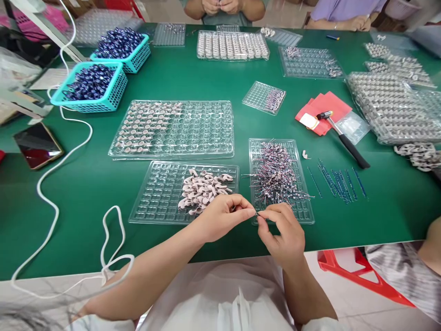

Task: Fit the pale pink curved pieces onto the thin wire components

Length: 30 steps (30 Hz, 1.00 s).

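My left hand (222, 216) and my right hand (280, 232) meet in a pinch over the near edge of the green table (86, 184). Between the fingertips sits a tiny part (257, 214), too small to name. Just beyond my left hand lies a clear tray (155, 193) with a heap of pale pink plastic pieces (203, 187). Beyond my right hand a second clear tray (299, 211) holds a pile of thin wired components (275, 172).
A large clear tray (203, 131), partly filled with pink pieces, lies farther back. Two teal baskets (113, 94) of dark blue parts stand far left. A hammer (342, 138), red cloth (327, 108), blue rods (339, 181), phone (37, 145) and white cable (51, 202) lie around. Other people sit opposite and to my right.
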### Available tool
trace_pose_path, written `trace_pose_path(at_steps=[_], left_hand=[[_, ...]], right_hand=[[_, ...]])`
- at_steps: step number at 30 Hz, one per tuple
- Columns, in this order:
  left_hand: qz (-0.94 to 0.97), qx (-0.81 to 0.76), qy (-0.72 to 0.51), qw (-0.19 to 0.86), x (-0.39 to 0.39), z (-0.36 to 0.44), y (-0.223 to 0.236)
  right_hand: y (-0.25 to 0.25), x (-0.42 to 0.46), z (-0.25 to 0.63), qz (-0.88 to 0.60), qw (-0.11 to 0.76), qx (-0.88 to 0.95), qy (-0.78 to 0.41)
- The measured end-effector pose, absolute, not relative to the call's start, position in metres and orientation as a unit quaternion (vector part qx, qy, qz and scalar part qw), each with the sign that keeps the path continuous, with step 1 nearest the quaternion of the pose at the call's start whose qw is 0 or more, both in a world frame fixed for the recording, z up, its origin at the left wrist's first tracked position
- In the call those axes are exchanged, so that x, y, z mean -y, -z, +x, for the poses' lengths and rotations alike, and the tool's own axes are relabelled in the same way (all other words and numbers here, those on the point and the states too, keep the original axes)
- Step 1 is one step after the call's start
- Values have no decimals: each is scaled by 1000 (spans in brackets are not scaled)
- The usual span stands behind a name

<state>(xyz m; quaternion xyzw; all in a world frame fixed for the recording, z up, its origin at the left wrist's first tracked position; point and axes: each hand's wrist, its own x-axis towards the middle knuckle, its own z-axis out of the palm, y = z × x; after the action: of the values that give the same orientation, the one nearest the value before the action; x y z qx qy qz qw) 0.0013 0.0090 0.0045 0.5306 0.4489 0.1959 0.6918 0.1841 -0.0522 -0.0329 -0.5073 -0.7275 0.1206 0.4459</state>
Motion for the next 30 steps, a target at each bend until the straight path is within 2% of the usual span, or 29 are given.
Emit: trace_pose_path(at_steps=[3, 14, 30], left_hand=[[507, -436, -183, 720, -12, -1, -3], [416, -377, -189, 806, -9, 0, 2], [371, -347, -207, 836, -7, 3, 3]], right_hand=[[36, 53, 183, -504, 476, 697, -182], [43, 57, 186, -474, 527, 648, -278], [38, 56, 188, -462, 565, 608, -312]])
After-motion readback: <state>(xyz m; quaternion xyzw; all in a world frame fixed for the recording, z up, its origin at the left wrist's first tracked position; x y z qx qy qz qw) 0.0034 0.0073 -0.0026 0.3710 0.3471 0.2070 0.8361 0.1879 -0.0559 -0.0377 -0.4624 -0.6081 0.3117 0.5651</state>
